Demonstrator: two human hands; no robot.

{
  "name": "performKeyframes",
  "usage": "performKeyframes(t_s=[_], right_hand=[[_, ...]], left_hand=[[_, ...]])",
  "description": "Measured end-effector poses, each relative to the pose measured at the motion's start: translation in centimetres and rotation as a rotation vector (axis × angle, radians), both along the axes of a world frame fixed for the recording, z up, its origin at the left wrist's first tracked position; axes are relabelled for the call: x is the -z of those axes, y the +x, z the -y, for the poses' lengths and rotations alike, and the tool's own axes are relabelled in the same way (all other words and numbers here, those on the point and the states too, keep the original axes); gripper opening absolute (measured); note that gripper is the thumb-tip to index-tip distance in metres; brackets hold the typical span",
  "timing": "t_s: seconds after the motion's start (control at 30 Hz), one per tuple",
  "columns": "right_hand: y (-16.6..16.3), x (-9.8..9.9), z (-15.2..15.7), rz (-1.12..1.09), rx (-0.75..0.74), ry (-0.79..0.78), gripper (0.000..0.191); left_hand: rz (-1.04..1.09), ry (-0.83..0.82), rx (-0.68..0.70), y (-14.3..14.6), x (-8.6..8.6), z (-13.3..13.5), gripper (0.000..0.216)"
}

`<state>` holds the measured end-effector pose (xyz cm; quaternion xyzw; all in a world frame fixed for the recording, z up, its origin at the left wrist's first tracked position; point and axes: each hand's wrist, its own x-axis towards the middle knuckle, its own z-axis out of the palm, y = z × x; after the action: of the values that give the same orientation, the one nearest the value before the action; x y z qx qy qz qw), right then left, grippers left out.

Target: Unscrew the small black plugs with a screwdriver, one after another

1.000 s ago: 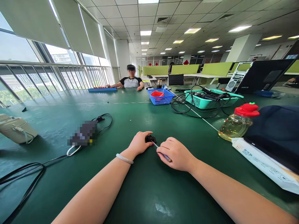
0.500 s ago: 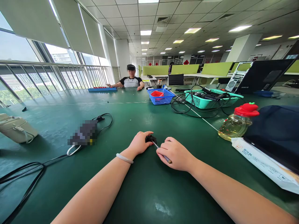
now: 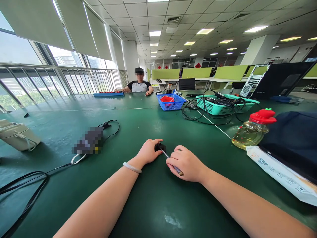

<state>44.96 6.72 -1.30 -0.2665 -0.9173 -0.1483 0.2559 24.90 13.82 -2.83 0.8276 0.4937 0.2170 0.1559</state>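
One small black part [image 3: 159, 147] sits on the green table [image 3: 153, 205] right in front of me. My left hand [image 3: 148, 151] is cupped against its left side with the fingers curled onto it. My right hand [image 3: 185, 162] is clenched around one thin screwdriver [image 3: 164, 154] in a pen grip, with the metal tip touching the part and the brown end of the handle sticking out below my fingers. A pale bangle [image 3: 132, 168] circles my left wrist.

To my right one white packet [image 3: 279, 175] carries print too small for me to read. Beside it lies one bottle of yellow liquid [image 3: 250, 129] with a red apple-shaped cap. Farther off there are two baskets, a blue one [image 3: 170, 102] with a red tray inside and a teal one [image 3: 223, 106] full of black cables. One beige bag [image 3: 17, 135] rests at my far left. One person [image 3: 139, 86] sits across the table.
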Motion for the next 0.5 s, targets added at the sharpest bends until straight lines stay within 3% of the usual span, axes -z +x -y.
performKeyframes(t_s=[0.5], right_hand=[[-0.09, 0.27, -0.05, 0.014, 0.019, -0.011, 0.020]], left_hand=[[-0.011, -0.011, -0.005, 0.04, -0.06, 0.01, 0.056]])
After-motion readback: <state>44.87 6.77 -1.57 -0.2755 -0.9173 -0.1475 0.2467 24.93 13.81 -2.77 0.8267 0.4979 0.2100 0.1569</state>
